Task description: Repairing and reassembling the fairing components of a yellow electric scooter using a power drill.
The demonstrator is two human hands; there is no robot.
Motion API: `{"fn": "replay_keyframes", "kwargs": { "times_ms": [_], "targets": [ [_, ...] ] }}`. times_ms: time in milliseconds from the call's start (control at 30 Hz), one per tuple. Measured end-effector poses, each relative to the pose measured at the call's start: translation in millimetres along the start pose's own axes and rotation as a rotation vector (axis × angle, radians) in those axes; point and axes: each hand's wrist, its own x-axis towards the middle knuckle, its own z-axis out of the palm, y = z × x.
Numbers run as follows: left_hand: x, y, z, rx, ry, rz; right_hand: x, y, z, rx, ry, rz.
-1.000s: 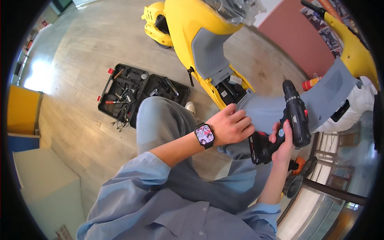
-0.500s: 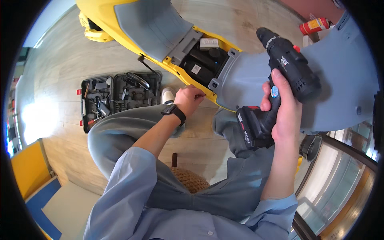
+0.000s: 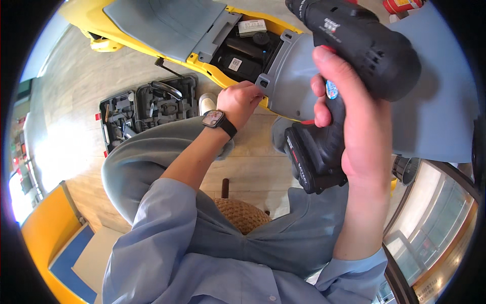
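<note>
My right hand (image 3: pixel 362 121) is wrapped round the grip of a black cordless drill (image 3: pixel 364 48), held up close with its chuck toward the far left and its battery at the bottom. My left hand (image 3: pixel 237 104), a watch on its wrist, is closed at the yellow edge (image 3: pixel 223 80) of a yellow and grey scooter-like vehicle. Its fingertips are pinched beside the corner of the grey panel (image 3: pixel 296 71); anything between them is too small to make out. Beyond that hand lies an open compartment with black parts and a white-labelled box (image 3: pixel 252 27).
An open black tool case (image 3: pixel 134 114) with tools in it lies on the floor at left. A raised grey seat (image 3: pixel 167 25) stands at the far side. Under me is a woven stool (image 3: pixel 240 215). A red fire extinguisher (image 3: pixel 401 5) is at the far right.
My right hand has lifted the drill nearer to the camera and somewhat toward the far side. My left hand stays at the yellow edge. The whole view has shifted slightly.
</note>
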Motion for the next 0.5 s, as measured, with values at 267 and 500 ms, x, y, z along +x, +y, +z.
{"fn": "replay_keyframes", "kwargs": {
  "times_ms": [267, 500],
  "targets": [
    [10, 5, 5, 0.192, -0.135, 0.124, -4, -3, 0, -0.086, 0.046, -0.136],
    [12, 12, 2, 0.160, -0.216, 0.008, -14, -14, -1, -0.063, 0.094, -0.106]
  ]
}}
